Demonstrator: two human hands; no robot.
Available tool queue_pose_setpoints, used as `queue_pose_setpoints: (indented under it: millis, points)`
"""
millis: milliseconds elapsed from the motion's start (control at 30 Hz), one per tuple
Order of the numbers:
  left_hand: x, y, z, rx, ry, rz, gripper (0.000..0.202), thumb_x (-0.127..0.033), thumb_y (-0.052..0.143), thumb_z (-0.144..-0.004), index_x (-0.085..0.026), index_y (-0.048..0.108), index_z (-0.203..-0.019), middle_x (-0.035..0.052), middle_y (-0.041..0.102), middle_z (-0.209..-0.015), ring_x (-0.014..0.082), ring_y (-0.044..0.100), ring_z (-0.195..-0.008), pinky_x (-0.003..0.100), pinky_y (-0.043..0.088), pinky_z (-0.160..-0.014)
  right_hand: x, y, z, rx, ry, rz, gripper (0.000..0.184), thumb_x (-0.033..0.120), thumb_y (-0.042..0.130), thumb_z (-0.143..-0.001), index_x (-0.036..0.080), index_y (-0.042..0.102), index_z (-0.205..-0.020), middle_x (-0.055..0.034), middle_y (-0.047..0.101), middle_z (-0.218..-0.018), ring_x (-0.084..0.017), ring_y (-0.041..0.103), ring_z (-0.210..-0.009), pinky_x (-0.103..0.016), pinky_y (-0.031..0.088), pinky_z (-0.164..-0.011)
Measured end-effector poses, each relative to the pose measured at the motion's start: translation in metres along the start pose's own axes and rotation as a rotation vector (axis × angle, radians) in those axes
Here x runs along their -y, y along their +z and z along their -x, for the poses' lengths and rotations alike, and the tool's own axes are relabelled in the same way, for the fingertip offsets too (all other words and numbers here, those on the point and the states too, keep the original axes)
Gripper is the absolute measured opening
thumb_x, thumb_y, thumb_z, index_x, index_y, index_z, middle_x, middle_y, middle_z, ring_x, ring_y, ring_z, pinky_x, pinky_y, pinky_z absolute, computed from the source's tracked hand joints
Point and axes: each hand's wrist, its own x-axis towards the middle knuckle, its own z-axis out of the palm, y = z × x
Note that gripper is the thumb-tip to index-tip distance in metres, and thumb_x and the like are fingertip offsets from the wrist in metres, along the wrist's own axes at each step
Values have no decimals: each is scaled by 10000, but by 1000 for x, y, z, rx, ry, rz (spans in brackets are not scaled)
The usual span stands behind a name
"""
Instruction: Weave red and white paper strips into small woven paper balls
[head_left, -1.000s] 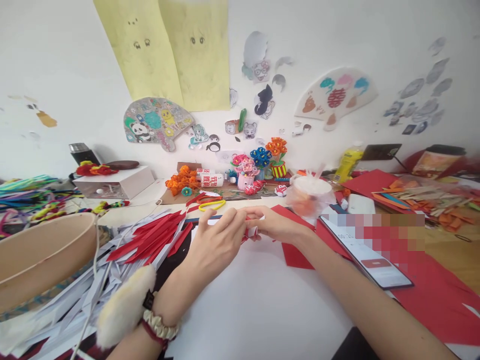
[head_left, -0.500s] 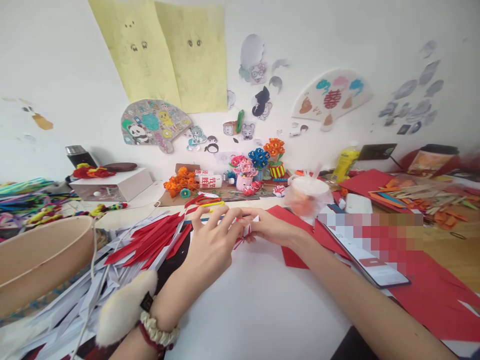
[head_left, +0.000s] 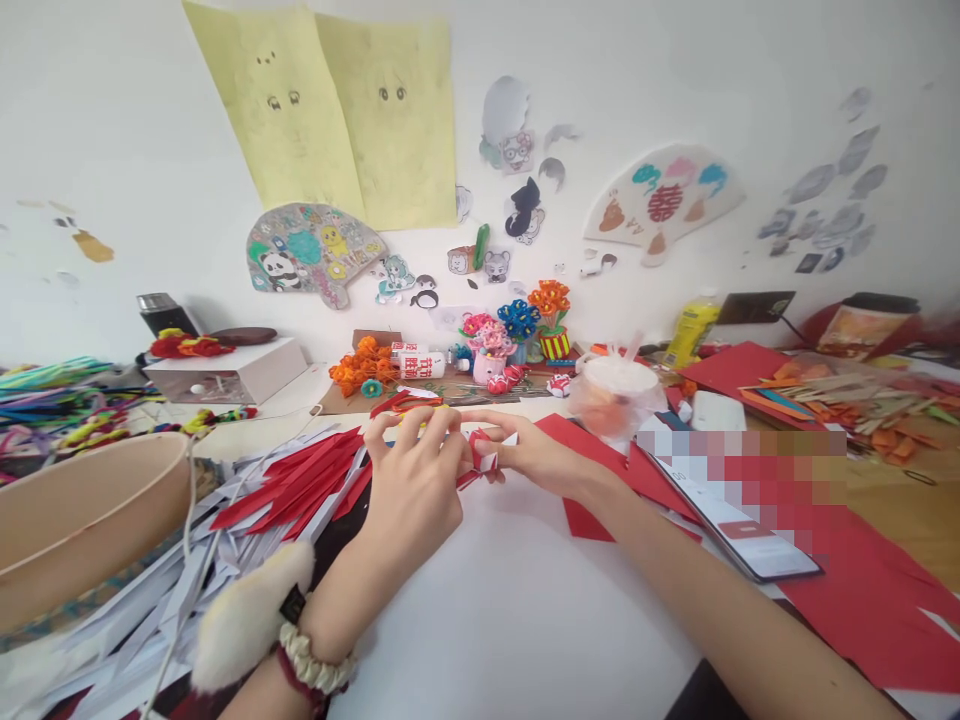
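Two grips pinch folded paper strip (head_left: 485, 458) — left hand (head_left: 412, 490), right hand (head_left: 541, 460) | red strips (head_left: 300, 480) left | phone (head_left: 742, 530) right

Folded paper (head_left: 484, 456) centre — strip pile (head_left: 300, 480) left, phone (head_left: 750, 530) right, cup (head_left: 615, 392) behind phone.

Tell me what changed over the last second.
The left hand drew its fingers up from flat into an arch, and the red-and-white paper strip now stands more upright between both hands. The right hand kept its pinch on it. Nothing was let go; the red strips and phone stayed put.
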Motion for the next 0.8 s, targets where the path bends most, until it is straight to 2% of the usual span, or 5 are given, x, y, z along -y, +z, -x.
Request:
queue_pose_setpoints:
  millis: [133,200,300,500,800]
  points:
    - [15,-6,-6,100,-137,266,97,-322,628,-850,-264,684,-797,38,631,-1078,260,486,-1024,466,281,-870,-2,-5,0,53,74,-35,614,364,723,-790,238,489,-1343,25,589,-708,-106,518,-596,-245,415,-568]
    - [24,-8,-9,229,-110,411,143,-356,635,-845,-256,685,-756,24,627,-1091,249,493,-1032,456,303,-891,-4,-7,0,105,118,-76,633,340,729,-786,262,469,-1358,32,581,-698,-108,522,-601,-236,416,-556]
    - [29,-9,-11,269,-111,567,164,-332,637,-844,-224,672,-726,31,628,-1074,234,506,-1043,424,348,-916,-7,-7,0,145,152,-146,661,327,726,-787,277,436,-1378,32,577,-702,-106,529,-600,-221,410,-532]
    - [17,-8,-10,176,-215,628,173,-286,644,-837,-202,668,-687,35,607,-1008,222,508,-974,400,393,-883,-2,0,4,256,141,-259,778,354,771,-741,269,384,-1411,15,593,-757,-98,530,-617,-207,404,-524]
    - [-1,-8,-8,7,-248,585,213,-283,630,-843,-197,653,-650,43,590,-936,214,475,-902,385,401,-815,5,4,8,289,158,-315,972,380,847,-638,271,316,-1445,-7,634,-830,-129,587,-681,-234,442,-586]
